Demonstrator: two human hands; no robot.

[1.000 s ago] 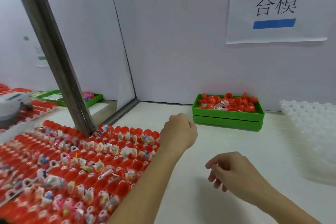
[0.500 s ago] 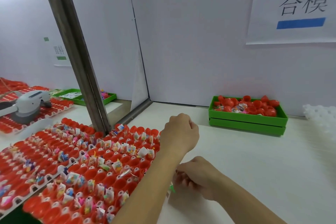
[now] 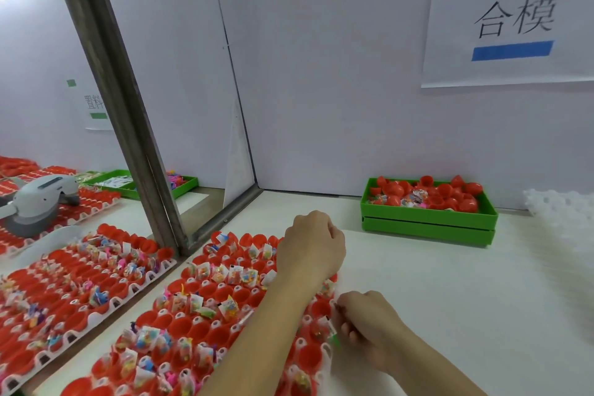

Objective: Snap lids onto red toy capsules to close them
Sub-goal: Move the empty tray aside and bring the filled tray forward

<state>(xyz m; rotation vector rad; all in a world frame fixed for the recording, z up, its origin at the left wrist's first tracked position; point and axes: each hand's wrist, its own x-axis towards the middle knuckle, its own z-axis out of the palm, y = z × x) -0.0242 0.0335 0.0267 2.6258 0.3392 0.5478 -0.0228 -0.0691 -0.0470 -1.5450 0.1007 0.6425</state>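
two hands, left grip [image 3: 313, 244] fisted (empty?), right grip [image 3: 363, 323] pinching a toy packet [image 3: 331, 329], one green bin [image 3: 427, 222]

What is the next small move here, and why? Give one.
Probably reach the left hand to the green bin for a lid: the capsule halves in the tray are open and filled with toy packets, and no lid shows in either hand. The right hand is at the tray's near edge.

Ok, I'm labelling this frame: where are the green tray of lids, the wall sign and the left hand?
green tray [image 3: 427, 222]: head view, front wall.
wall sign [image 3: 514, 22]: head view, printed characters.
left hand [image 3: 310, 247]: head view, back of hand.
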